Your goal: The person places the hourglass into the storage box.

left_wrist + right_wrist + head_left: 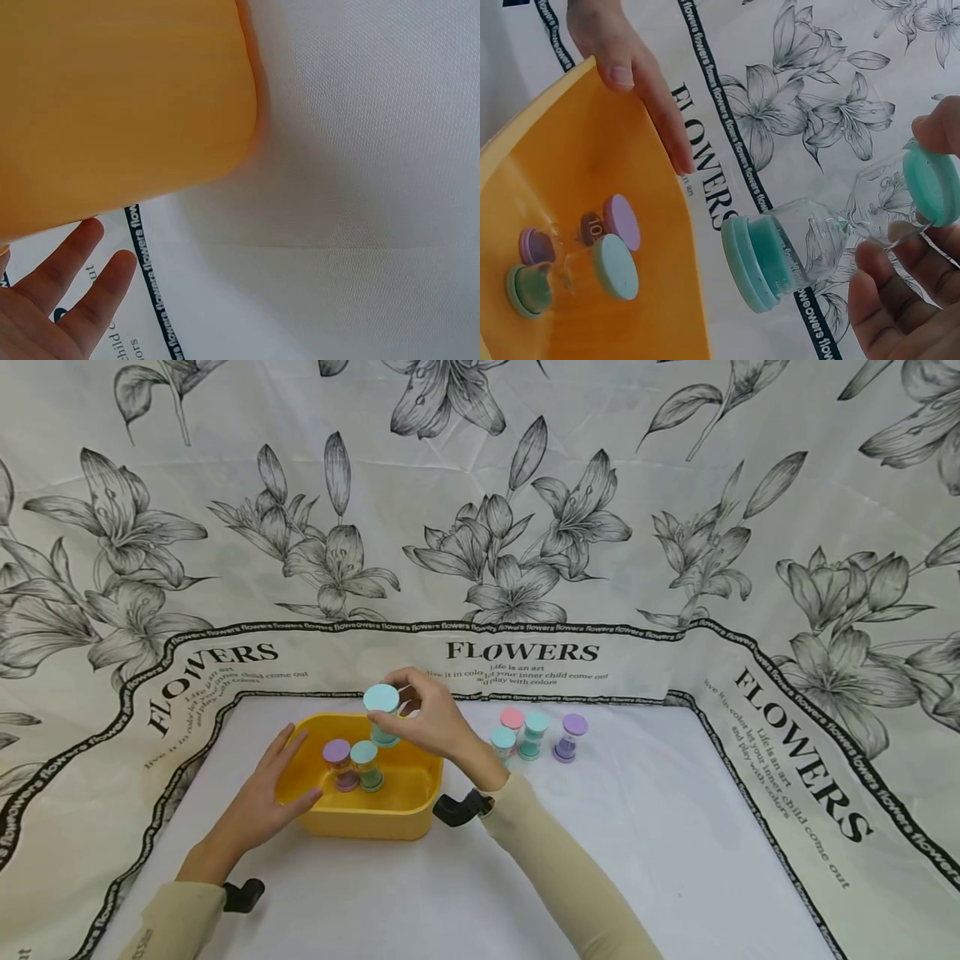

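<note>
My right hand (427,714) pinches a teal-capped sand timer (787,255) near its upper cap, holding it over the back of a yellow tub (360,825). Teal sand lies in the timer's lower bulb in the right wrist view. Inside the tub stand two more sand timers, a purple-capped one (337,752) and a teal-capped one (365,755). With fingers spread, my left hand (258,797) rests at the tub's left side, its thumb over the near rim. In the left wrist view its fingers (105,289) lie against the tub's outer wall.
Right of the tub stands a group of sand timers: a pink-capped one (512,718), two teal-capped ones, the nearer (503,739) beside the other (536,727), and a purple-capped one (574,727). A white cloth covers the table (600,843). Flower-printed fabric (517,660) hangs behind.
</note>
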### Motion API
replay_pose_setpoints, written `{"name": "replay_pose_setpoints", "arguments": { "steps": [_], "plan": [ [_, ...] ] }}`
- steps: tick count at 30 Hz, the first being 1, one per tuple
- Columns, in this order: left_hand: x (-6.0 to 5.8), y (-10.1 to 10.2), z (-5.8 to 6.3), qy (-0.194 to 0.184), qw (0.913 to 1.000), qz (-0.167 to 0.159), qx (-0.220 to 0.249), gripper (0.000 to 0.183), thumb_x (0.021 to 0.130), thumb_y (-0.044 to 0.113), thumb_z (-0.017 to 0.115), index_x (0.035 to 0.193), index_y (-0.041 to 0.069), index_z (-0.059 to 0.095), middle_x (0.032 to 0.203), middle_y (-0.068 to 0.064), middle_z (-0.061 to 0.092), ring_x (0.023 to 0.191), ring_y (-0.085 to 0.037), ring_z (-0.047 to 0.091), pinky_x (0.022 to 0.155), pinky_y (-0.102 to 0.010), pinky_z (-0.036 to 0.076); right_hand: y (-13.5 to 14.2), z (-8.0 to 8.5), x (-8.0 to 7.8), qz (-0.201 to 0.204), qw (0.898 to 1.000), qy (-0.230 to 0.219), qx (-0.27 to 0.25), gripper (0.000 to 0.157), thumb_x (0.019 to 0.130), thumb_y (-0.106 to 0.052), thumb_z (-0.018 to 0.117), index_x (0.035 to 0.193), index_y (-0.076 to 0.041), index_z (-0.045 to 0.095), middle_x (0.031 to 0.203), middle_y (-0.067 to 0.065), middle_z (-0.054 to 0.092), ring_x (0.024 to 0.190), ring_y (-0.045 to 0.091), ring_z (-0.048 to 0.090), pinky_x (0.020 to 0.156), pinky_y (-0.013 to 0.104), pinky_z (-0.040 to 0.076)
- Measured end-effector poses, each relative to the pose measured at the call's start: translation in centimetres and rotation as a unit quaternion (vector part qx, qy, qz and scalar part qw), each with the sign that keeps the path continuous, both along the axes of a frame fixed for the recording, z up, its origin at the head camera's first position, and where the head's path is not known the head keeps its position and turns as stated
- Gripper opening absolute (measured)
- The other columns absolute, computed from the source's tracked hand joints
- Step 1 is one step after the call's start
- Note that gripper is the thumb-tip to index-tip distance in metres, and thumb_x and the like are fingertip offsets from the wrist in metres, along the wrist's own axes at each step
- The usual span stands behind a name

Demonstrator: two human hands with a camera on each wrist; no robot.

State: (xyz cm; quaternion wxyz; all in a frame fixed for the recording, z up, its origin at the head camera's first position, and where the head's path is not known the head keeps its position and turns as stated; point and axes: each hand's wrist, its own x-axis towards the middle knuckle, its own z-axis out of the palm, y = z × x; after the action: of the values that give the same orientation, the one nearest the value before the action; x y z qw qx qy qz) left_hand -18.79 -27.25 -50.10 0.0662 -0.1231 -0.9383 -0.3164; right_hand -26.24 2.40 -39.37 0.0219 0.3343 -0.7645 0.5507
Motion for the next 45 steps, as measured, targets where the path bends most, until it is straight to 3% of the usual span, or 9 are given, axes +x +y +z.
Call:
{"name": "replay_pose_setpoints", "arguments": {
  "steps": [8, 17, 24, 30, 38, 45],
  "plan": [
    [-0.1, -0.3, -0.1, 0.004, 1.0000, -0.004, 0.000, 0.091, 0.092, 0.043, 0.072, 0.166, 0.024, 0.023, 0.173, -0.013, 0.011, 0.151, -0.054, 0.026, 0.110, -0.079, 0.030, -1.7, -0.6, -0.4, 0.037, 0.999, -0.033, 0.004, 0.042, 0.091, -0.020, 0.077, 0.128, -0.010, 0.062, 0.118, 0.007, 0.066, 0.100, 0.015, 0.068, 0.086, 0.025, 0.060],
    [0.0, -0.2, 0.1, 0.008, 1.0000, -0.003, 0.003, 0.090, 0.092, 0.040, 0.072, 0.166, 0.022, 0.023, 0.174, -0.013, 0.010, 0.149, -0.056, 0.027, 0.108, -0.080, 0.031, -3.2, -1.7, -1.1, 0.086, 0.994, -0.047, 0.052, 0.043, 0.092, -0.021, 0.076, 0.130, -0.009, 0.060, 0.121, 0.009, 0.066, 0.101, 0.013, 0.068, 0.086, 0.023, 0.060],
    [0.0, -0.2, 0.1, 0.008, 1.0000, -0.004, -0.002, 0.091, 0.093, 0.041, 0.073, 0.166, 0.022, 0.022, 0.174, -0.010, 0.009, 0.149, -0.054, 0.028, 0.109, -0.079, 0.032, -3.9, -2.4, -2.2, 0.133, 0.982, -0.058, 0.118, 0.043, 0.091, -0.024, 0.078, 0.130, -0.013, 0.062, 0.124, 0.002, 0.066, 0.104, 0.011, 0.070, 0.090, 0.019, 0.058],
    [-0.1, -0.2, 0.2, 0.004, 1.0000, -0.005, 0.000, 0.092, 0.093, 0.044, 0.072, 0.166, 0.025, 0.020, 0.175, -0.008, 0.008, 0.151, -0.053, 0.026, 0.110, -0.079, 0.031, -4.5, -2.6, -3.2, 0.164, 0.973, -0.044, 0.155, 0.044, 0.090, -0.023, 0.078, 0.131, -0.011, 0.066, 0.125, 0.004, 0.070, 0.106, 0.013, 0.071, 0.090, 0.017, 0.057],
    [-0.1, -0.2, 0.0, -0.007, 0.9999, -0.007, 0.007, 0.094, 0.092, 0.041, 0.073, 0.167, 0.026, 0.017, 0.175, -0.009, 0.007, 0.152, -0.053, 0.023, 0.110, -0.080, 0.029, -5.0, -2.0, -3.7, 0.194, 0.961, -0.045, 0.191, 0.046, 0.091, -0.028, 0.078, 0.132, -0.010, 0.067, 0.126, 0.001, 0.070, 0.105, 0.006, 0.070, 0.092, 0.016, 0.055],
    [-0.2, -0.3, -0.2, -0.017, 0.9997, -0.001, 0.019, 0.099, 0.091, 0.043, 0.074, 0.167, 0.025, 0.014, 0.175, -0.008, 0.005, 0.154, -0.051, 0.018, 0.112, -0.080, 0.025, -5.9, -2.3, -3.9, 0.227, 0.952, -0.047, 0.199, 0.046, 0.090, -0.024, 0.079, 0.131, -0.008, 0.067, 0.126, 0.001, 0.070, 0.106, 0.004, 0.067, 0.093, 0.015, 0.055]
  ]
}}
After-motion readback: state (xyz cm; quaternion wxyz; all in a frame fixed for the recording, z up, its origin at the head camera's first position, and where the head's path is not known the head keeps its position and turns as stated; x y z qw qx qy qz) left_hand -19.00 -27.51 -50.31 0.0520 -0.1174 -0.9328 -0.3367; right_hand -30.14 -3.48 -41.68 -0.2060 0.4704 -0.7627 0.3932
